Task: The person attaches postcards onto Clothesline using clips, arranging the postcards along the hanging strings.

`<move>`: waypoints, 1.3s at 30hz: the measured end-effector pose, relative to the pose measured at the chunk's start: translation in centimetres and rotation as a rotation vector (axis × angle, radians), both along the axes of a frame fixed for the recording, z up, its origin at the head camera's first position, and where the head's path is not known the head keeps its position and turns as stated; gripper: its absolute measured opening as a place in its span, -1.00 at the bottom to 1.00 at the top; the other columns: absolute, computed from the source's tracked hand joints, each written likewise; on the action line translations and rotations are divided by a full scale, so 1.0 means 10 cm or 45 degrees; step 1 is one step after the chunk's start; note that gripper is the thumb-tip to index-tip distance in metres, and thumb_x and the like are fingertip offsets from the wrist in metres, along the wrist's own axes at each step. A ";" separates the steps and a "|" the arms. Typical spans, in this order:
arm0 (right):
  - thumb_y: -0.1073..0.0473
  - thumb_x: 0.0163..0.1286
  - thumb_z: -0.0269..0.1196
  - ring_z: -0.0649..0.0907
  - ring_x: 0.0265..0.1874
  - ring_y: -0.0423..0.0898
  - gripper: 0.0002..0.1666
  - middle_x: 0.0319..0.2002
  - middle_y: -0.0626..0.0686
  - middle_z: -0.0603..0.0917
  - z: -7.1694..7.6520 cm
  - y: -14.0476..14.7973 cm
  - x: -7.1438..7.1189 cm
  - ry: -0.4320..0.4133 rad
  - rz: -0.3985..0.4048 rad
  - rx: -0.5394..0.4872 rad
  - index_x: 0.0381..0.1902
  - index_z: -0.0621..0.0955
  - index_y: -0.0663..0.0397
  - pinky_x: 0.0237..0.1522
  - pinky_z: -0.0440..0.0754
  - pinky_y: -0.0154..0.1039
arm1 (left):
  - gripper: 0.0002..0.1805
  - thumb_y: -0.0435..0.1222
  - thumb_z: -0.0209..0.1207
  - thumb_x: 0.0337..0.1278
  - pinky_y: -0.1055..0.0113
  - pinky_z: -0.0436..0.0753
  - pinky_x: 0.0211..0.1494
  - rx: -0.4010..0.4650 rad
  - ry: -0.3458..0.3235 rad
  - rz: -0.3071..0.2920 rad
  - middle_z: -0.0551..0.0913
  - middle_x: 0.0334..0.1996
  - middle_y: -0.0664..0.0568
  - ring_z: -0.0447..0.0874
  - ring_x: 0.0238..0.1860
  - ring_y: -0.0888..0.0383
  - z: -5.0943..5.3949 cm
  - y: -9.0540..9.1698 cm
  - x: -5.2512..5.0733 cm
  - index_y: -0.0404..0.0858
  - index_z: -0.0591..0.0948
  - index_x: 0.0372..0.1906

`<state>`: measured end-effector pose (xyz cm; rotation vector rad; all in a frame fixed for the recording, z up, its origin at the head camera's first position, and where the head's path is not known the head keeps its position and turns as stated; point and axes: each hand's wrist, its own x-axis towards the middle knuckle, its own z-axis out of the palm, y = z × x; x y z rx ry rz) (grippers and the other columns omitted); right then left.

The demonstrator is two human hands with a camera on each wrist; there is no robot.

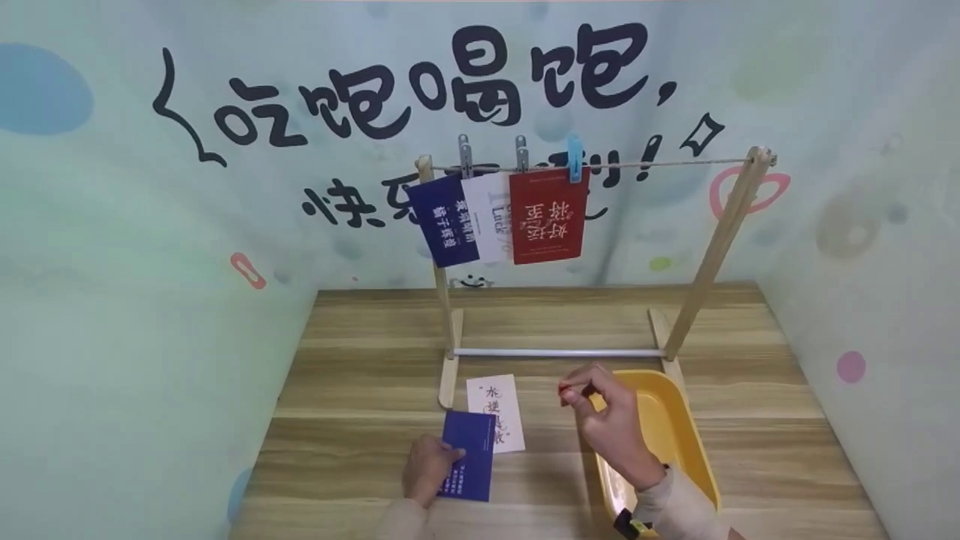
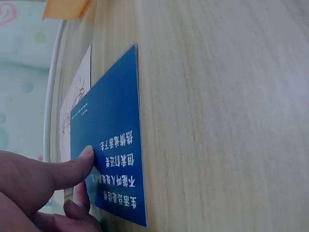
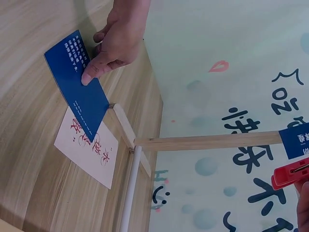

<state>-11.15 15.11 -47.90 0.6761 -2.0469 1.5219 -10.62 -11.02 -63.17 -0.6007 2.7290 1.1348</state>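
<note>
My left hand (image 1: 429,469) pinches a blue card (image 1: 474,442) by its left edge, thumb on the printed face. In the left wrist view the card stands tilted, with lines of white characters on it. A white card (image 1: 491,394) with red-brown characters lies on the table, partly covered by the blue one. Above the yellow tray's left side, my right hand (image 1: 611,420) pinches a red clothespin (image 3: 289,175) between thumb and fingers. Most of the clothespin is hidden by the fingers in the head view, and the right wrist view shows its front end.
A wooden rack (image 1: 709,262) stands behind, with a cord (image 1: 675,163) strung across its top. From it hang a blue card (image 1: 450,225), a white card (image 1: 487,225) and a red card (image 1: 549,217), held by two grey clothespins and a light-blue clothespin (image 1: 575,157). The yellow tray (image 1: 701,457) sits at right.
</note>
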 end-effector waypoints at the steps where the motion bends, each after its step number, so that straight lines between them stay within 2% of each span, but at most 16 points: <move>1: 0.35 0.28 0.34 0.63 -0.52 -0.04 -0.90 -0.48 0.14 0.67 -0.05 0.01 -0.02 0.006 0.000 -0.005 -0.38 0.62 0.32 -0.47 0.59 -0.29 | -0.79 -0.25 0.46 -0.06 0.20 0.59 -0.33 -0.009 0.009 -0.002 0.75 -0.42 -0.08 0.64 -0.38 0.08 0.00 0.01 -0.01 -0.33 0.74 -0.41; 3: 0.46 0.20 0.35 0.63 -0.52 -0.06 -0.93 -0.48 0.14 0.68 -0.13 0.03 -0.05 0.018 0.004 -0.017 -0.38 0.63 0.29 -0.46 0.58 -0.33 | -0.76 -0.25 0.48 -0.10 0.14 0.61 -0.27 -0.038 0.036 0.018 0.71 -0.40 -0.10 0.61 -0.34 0.05 0.01 0.03 -0.01 -0.34 0.71 -0.42; 7: 0.59 0.07 0.36 0.66 -0.50 -0.09 -0.74 -0.46 0.10 0.70 -0.23 0.06 -0.09 0.022 0.027 -0.041 -0.35 0.65 0.21 -0.43 0.58 -0.38 | -0.58 -0.19 0.54 -0.19 0.03 0.59 -0.14 -0.127 0.096 0.083 0.58 -0.38 -0.17 0.53 -0.26 -0.05 0.00 0.10 -0.01 -0.38 0.57 -0.40; 11: 0.60 0.06 0.36 0.67 -0.49 -0.11 -0.70 -0.45 0.05 0.71 -0.26 0.08 -0.08 -0.009 0.022 -0.045 -0.35 0.66 0.16 -0.43 0.60 -0.37 | -0.31 -0.05 0.59 -0.30 -0.06 0.57 -0.07 -0.196 0.132 0.081 0.52 -0.28 -0.30 0.51 -0.18 -0.17 -0.04 0.20 -0.01 -0.41 0.46 -0.20; 14: 0.64 0.04 0.35 0.66 -0.52 -0.07 -0.70 -0.47 0.08 0.69 -0.26 0.08 -0.05 -0.011 -0.003 -0.031 -0.37 0.64 0.20 -0.44 0.59 -0.35 | -0.18 -0.04 0.62 -0.41 -0.10 0.56 -0.06 -0.190 0.131 0.067 0.47 -0.21 -0.37 0.49 -0.14 -0.24 -0.05 0.27 -0.01 -0.43 0.42 -0.11; 17: 0.66 0.04 0.34 0.66 -0.54 -0.02 -0.73 -0.49 0.13 0.67 -0.21 0.07 0.01 -0.015 -0.028 -0.032 -0.39 0.63 0.27 -0.45 0.57 -0.35 | -0.15 -0.09 0.65 -0.49 -0.13 0.56 -0.04 -0.150 0.122 0.086 0.47 -0.21 -0.36 0.48 -0.12 -0.26 -0.06 0.30 -0.01 -0.41 0.39 -0.09; 20: 0.66 0.05 0.33 0.66 -0.54 -0.02 -0.77 -0.49 0.15 0.67 -0.10 0.06 0.07 -0.020 -0.038 -0.043 -0.40 0.62 0.32 -0.43 0.56 -0.37 | -0.17 -0.10 0.67 -0.57 -0.12 0.59 -0.05 -0.130 0.122 0.097 0.53 -0.28 -0.29 0.55 -0.17 -0.24 -0.05 0.28 -0.02 -0.37 0.41 -0.16; 22: 0.65 0.06 0.33 0.67 -0.53 -0.05 -0.77 -0.49 0.15 0.67 -0.06 0.06 0.09 -0.011 -0.038 -0.047 -0.40 0.62 0.32 -0.41 0.55 -0.38 | -0.22 -0.09 0.67 -0.58 -0.10 0.61 -0.09 -0.129 0.122 0.072 0.59 -0.34 -0.24 0.61 -0.22 -0.21 -0.03 0.25 -0.02 -0.36 0.44 -0.22; 25: 0.65 0.06 0.33 0.67 -0.52 -0.07 -0.77 -0.49 0.15 0.67 -0.02 0.07 0.09 0.001 -0.037 -0.036 -0.40 0.62 0.32 -0.40 0.54 -0.38 | -0.34 -0.09 0.63 -0.46 -0.02 0.63 -0.20 -0.074 0.082 0.012 0.64 -0.41 -0.17 0.64 -0.31 -0.13 0.03 0.18 -0.01 -0.35 0.51 -0.26; 30: 0.65 0.04 0.33 0.66 -0.53 -0.03 -0.77 -0.50 0.17 0.67 0.00 0.06 0.09 0.007 -0.017 -0.024 -0.41 0.62 0.33 -0.43 0.55 -0.35 | -0.59 -0.24 0.49 -0.15 0.14 0.58 -0.26 0.097 0.005 -0.070 0.71 -0.37 -0.14 0.62 -0.36 0.01 0.13 0.07 -0.02 -0.38 0.64 -0.20; 35: 0.66 0.03 0.34 0.66 -0.55 0.00 -0.78 -0.51 0.17 0.66 0.04 0.06 0.09 0.010 -0.019 -0.015 -0.42 0.61 0.34 -0.44 0.55 -0.34 | -0.77 -0.34 0.42 -0.08 0.30 0.57 -0.33 0.285 -0.023 -0.095 0.71 -0.46 -0.09 0.62 -0.43 0.10 0.22 -0.01 -0.05 -0.41 0.67 -0.32; 39: 0.67 0.05 0.33 0.66 -0.55 0.01 -0.77 -0.51 0.19 0.67 0.06 0.07 0.08 -0.006 -0.014 -0.018 -0.43 0.59 0.33 -0.45 0.55 -0.35 | -0.81 -0.36 0.43 -0.08 0.37 0.59 -0.39 0.319 -0.016 -0.134 0.72 -0.53 -0.07 0.60 -0.51 0.17 0.31 -0.02 -0.09 -0.42 0.70 -0.39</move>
